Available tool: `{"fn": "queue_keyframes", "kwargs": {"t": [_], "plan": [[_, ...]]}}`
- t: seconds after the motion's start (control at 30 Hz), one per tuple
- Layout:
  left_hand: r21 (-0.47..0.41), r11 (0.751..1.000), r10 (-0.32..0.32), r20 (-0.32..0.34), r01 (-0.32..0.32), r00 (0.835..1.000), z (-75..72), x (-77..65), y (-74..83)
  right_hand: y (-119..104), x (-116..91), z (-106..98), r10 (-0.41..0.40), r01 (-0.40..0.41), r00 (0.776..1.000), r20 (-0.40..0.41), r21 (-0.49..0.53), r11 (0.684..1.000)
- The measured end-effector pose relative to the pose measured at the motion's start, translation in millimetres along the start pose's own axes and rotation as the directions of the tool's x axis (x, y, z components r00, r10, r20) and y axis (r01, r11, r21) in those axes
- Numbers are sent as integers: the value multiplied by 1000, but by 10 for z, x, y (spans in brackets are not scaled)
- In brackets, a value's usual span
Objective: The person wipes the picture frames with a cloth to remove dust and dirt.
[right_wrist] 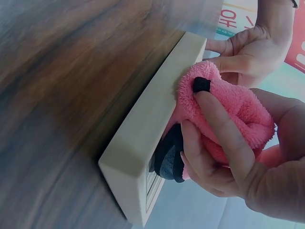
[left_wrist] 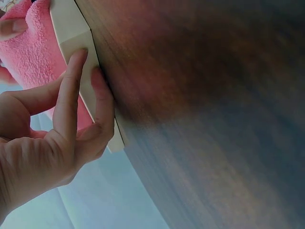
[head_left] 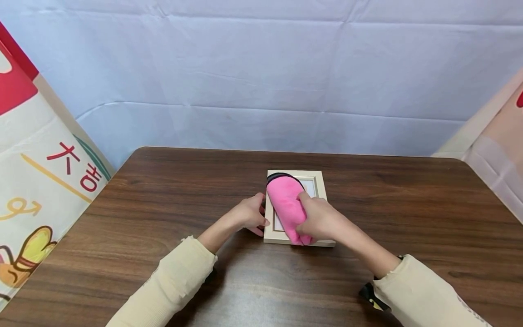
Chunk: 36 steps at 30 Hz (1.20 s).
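Observation:
A cream picture frame lies flat on the dark wooden table. My right hand grips a bunched pink cloth with a black edge, and the cloth lies across the frame's front, covering much of the picture. In the right wrist view the cloth looks fluffy, with a small black tab under a fingertip. At the frame's left edge, my left hand holds the border. Its fingers lie against the outer side in the left wrist view, while another digit reaches over the top of the border.
The wooden table extends around the frame on all sides. Behind it hangs a pale creased cloth backdrop. A printed sheet with red characters hangs at the left, and a pinkish sheet at the right.

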<state>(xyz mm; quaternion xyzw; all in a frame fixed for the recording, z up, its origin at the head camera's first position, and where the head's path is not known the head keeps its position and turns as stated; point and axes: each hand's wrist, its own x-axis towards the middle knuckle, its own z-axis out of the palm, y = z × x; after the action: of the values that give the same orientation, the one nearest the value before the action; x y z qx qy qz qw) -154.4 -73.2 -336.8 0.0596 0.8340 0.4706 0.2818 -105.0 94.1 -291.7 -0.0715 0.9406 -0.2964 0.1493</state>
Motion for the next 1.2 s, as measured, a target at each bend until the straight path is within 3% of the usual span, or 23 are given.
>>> {"fn": "queue_keyframes", "kwargs": {"t": [0.27,0.47,0.8,1.0,1.2], "plan": [[-4,1000,16,-4,-16,1000,6,2,-22,111,-69,-93,38,-39,999,19,43,998],[-14,1000,17,-4,-17,1000,15,-3,-15,218,-125,-181,50,-50,998,25,18,999],[-5,1000,15,-7,-15,1000,8,9,-21,277,-159,-201,54,-58,998,43,94,994],[-1,1000,7,-11,-7,1000,2,7,-28,228,-193,-189,21,-23,1000,21,58,998],[-16,1000,14,-4,-14,1000,-8,2,-30,146,-246,-127,-17,16,999,-27,-65,998]]}}
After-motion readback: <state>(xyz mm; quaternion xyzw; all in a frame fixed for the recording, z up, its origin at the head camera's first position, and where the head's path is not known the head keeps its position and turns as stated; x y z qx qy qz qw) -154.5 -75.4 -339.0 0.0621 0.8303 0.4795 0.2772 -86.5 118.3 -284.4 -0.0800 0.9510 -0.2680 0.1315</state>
